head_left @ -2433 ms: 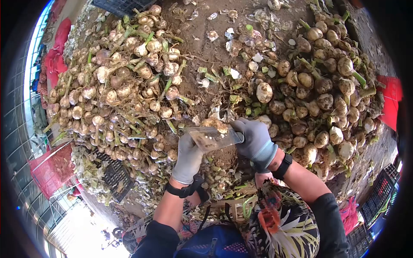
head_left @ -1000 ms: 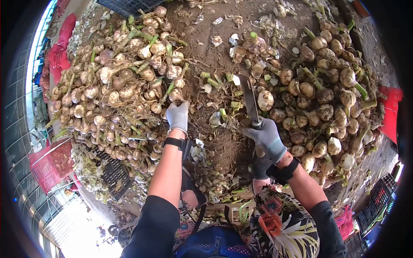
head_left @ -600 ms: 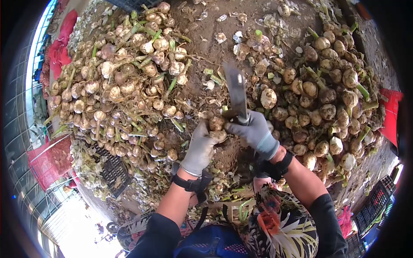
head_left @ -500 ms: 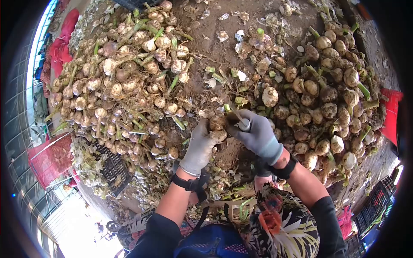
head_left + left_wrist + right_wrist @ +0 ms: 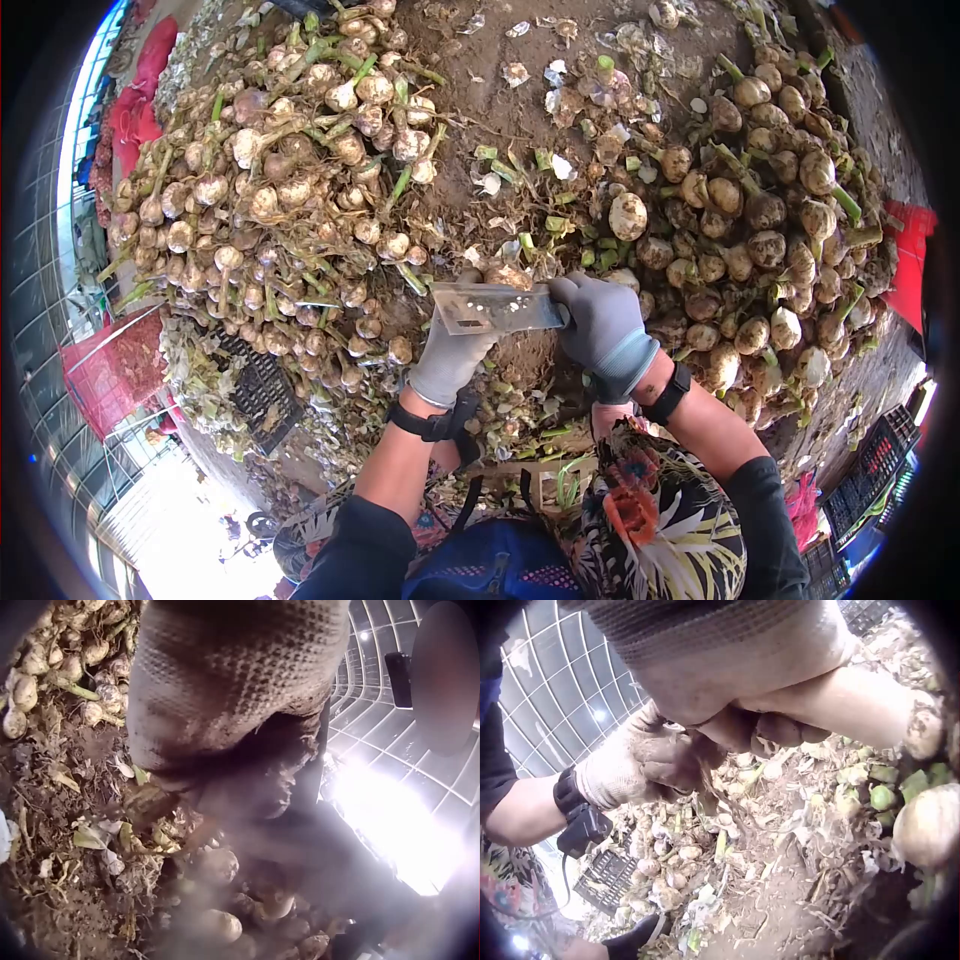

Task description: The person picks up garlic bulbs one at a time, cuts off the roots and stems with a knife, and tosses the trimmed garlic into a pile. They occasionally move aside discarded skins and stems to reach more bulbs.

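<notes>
Garlic (image 5: 510, 276), one soiled bulb, sits at the tips of the gloved left hand (image 5: 450, 355), just past the knife blade that partly covers it in the head view. Seen from the right wrist, the left fingers are curled round it, with dry, stringy strands (image 5: 714, 780) hanging beside them; the left wrist view is too dark at the fingertips to add more. That grip probably keeps the bulb steady beside the steel. Gloved too, the right hand (image 5: 605, 325) has its fingers wrapped round the pale handle (image 5: 840, 705) of a broad knife (image 5: 500, 312). Its blade runs from the right fingers across the left ones, flat side turned up to the head camera; whether the edge touches the bulb cannot be told. Holding both hands close together likely gives short, controlled strokes. Just ahead of the fingers, cut green stem pieces (image 5: 560, 225) and papery scraps lie on the brown soil (image 5: 500, 110). Left of the left fingers spreads a heap of long-stemmed garlic (image 5: 265, 203); right of the right fingers lies a heap of larger-looking bulbs (image 5: 766, 246), many with stems cut short. Flanking the hands this way seems to put each heap within reach of one arm. Farther out, beyond the left fingers' outer side, are a black plastic crate (image 5: 262, 400) and a red mesh sack (image 5: 115, 372).
</notes>
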`<state>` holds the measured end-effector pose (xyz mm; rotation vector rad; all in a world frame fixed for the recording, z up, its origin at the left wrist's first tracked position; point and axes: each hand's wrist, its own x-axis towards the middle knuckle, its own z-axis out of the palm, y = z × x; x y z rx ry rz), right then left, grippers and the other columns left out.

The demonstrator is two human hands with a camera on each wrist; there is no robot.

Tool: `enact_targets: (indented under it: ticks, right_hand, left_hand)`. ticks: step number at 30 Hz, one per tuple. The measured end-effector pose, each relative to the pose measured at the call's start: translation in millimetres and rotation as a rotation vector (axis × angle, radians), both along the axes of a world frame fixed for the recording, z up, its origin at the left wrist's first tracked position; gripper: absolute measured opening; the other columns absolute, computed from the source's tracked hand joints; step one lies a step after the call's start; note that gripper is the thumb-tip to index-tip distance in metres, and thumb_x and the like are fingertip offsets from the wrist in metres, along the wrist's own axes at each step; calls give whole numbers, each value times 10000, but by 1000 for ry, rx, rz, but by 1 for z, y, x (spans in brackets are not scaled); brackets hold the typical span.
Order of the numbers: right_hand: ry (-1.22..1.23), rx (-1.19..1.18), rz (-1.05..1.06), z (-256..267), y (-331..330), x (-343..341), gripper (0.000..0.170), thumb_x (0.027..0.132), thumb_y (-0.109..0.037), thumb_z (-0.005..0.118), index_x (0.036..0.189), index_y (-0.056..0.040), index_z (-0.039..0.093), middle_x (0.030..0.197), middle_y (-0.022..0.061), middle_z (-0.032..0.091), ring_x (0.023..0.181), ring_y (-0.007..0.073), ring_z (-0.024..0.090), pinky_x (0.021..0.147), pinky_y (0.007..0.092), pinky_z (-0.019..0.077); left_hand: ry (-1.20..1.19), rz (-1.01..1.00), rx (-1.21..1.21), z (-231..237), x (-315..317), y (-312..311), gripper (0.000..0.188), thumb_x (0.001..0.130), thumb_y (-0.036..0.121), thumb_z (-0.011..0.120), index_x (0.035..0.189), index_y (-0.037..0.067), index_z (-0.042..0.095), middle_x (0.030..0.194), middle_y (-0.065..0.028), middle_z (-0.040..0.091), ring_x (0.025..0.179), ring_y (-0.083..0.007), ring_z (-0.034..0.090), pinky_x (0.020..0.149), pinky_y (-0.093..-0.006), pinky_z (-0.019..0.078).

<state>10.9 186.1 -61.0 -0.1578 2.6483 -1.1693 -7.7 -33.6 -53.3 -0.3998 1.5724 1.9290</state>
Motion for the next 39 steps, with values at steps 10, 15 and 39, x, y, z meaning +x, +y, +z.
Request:
enact_targets:
  ticks: [10,15,39]
  right_hand:
    - [-412,-312,-193,-5,14,-11,273,801,-211,696,1056,-114,699,844,169,701,814,383,679,733,441,545]
    - [-168,-352,-38,0,4,-8,253,781,-162,703,1004,-48,674,800,194,677,753,380,666,676,392,530]
    - [-573,-545,-378,-52,12,19,278,781,-162,731,1005,-7,675,696,42,644,608,126,571,615,298,475]
  left_hand:
    - [764,-687,-667,33,-26,25,342,753,129,764,1063,44,649,1117,-119,639,946,-296,667,892,-391,523]
    - [1117,-1055,-924,48,-33,24,27,710,84,636,727,65,647,978,-91,607,828,-313,623,855,-392,500]
    - [810,-824,-1206,-36,-84,-55,399,849,272,716,1151,54,574,1283,-149,580,992,-367,653,824,-425,552]
